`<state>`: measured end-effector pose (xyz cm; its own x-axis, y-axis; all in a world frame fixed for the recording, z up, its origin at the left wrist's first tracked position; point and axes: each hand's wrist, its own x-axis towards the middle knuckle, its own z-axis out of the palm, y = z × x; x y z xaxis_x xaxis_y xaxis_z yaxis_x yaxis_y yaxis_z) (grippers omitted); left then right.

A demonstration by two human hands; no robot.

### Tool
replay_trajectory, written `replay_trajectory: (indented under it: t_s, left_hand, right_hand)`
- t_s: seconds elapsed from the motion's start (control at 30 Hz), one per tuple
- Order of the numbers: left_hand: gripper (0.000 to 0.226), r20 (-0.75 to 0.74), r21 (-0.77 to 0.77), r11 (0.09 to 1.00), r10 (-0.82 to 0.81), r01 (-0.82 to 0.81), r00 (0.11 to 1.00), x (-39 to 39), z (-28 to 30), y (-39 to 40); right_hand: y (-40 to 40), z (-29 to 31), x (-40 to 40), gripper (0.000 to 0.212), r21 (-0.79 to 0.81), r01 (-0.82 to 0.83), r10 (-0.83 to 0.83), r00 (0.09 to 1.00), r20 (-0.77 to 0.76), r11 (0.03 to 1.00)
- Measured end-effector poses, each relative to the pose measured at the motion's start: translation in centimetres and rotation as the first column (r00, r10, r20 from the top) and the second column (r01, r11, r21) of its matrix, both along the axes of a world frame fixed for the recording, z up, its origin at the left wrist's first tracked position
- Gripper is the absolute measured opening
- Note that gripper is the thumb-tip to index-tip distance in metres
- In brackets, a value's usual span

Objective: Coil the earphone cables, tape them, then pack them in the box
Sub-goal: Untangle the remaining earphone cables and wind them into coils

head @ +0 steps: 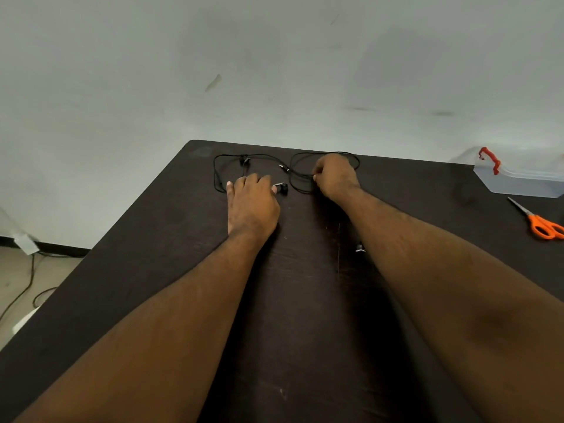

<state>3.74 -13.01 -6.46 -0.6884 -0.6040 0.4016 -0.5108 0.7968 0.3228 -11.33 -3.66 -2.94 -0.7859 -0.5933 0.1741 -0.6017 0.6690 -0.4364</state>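
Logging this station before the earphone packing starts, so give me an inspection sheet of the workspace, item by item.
Surface: dark table, scuffed.
Job's things: black earphone cable loosely looped at the far edge; clear box with red latch, far right.
Clutter: orange scissors.
Grippers: left hand rests on the cable; right hand pinches a loop.
Cables: floor cords, left.
Surroundings: pale wall.

Orange-handled scissors [541,222] near right edge of dark table [158,239]; floor cables [27,285].
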Motion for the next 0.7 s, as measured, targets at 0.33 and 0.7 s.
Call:
replay_trajectory:
  t_s: [0.33, 0.7]
  left_hand:
    - [0.049, -0.015, 0.114, 0.988, -0.099, 0.100, 0.995, 0.4, 0.3, 0.1]
    - [0.025, -0.220, -0.058, 0.990, -0.135, 0.125, 0.966, 5.1, 0.4, 2.8]
  right_hand:
    - [3.5, 1.4, 4.0, 0.012, 0.045, -0.453, 0.454, 0.891, -0.017, 0.890]
    - [7.2, 5.1, 8.1, 0.009, -0.170, -0.332, 0.320, 0.943, -0.096, 0.928]
